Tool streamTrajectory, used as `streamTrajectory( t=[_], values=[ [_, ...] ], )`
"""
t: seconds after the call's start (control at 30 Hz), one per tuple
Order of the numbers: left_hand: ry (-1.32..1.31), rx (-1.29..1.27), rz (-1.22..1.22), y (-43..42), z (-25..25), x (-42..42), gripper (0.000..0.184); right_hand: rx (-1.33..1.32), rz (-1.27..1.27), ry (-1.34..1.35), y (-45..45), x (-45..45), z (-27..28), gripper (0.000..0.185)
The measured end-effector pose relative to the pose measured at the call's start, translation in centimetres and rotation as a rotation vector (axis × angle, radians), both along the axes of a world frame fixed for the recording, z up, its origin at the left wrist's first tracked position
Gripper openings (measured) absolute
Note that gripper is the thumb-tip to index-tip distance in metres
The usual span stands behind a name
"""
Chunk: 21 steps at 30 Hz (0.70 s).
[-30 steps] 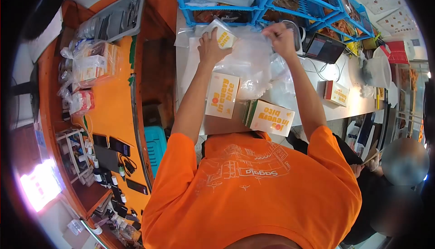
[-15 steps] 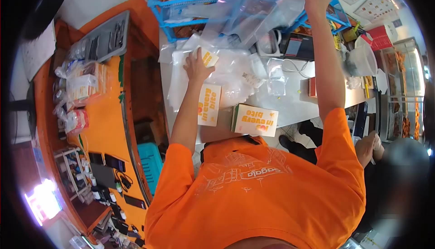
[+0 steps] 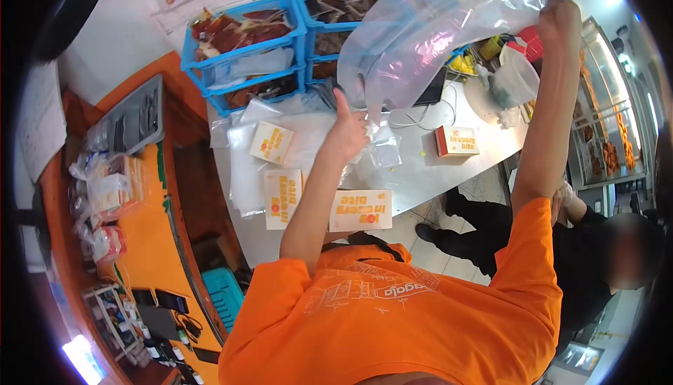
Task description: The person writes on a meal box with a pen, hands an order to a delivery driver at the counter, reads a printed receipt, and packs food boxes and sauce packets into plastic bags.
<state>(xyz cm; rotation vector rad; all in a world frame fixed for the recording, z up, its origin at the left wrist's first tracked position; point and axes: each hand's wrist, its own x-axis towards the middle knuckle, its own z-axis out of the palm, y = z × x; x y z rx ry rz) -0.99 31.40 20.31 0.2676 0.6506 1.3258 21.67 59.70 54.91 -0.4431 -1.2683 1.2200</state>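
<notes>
1. Right hand [image 3: 559,19]: closed on one end of a clear plastic bag [image 3: 434,42] at the upper right of the frame. The raised grip probably keeps the film stretched out and off the worktable [image 3: 438,175].
2. Left hand [image 3: 347,136]: at the bag's lower end, centre of frame, thumb extended and fingers curled. Whether it pinches the film cannot be told.
3. Flat plastic bags [image 3: 242,168] lie left of centre, likely kept within reach. The small printed carton [image 3: 271,142] rests over them, perhaps weighting the pile.
4. The tall-faced carton [image 3: 282,187] and the wide-faced carton [image 3: 368,210] stand either side of the left forearm, near the table's lower edge; a knock there could tip one off.
5. The red-sided carton [image 3: 457,141] sits right of centre, well apart from the left hand; bare tabletop lies between.
6. Blue crates [image 3: 303,35] bound the upper edge; the bag hangs partly in front of them, limiting sideways sweep.
</notes>
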Motion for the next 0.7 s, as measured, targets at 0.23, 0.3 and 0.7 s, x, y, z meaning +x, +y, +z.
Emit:
streamTrajectory(
  t=[0.23,0.3,0.7],
  values=[
    [0.862,0.417,0.496,0.6,0.7,5.1,0.045,-0.118,0.02,0.011,1.4,8.9,-3.5,0.037],
    [0.832,0.381,0.428,1.1,-0.4,4.8,0.059,-0.109,0.114,-0.035,3.9,11.2,-5.1,0.039],
    [-0.705,1.128,-0.328,8.6,-1.7,13.8,0.136,0.1,-0.097,-0.049,-3.2,15.8,-7.9,0.024]
  ],
)
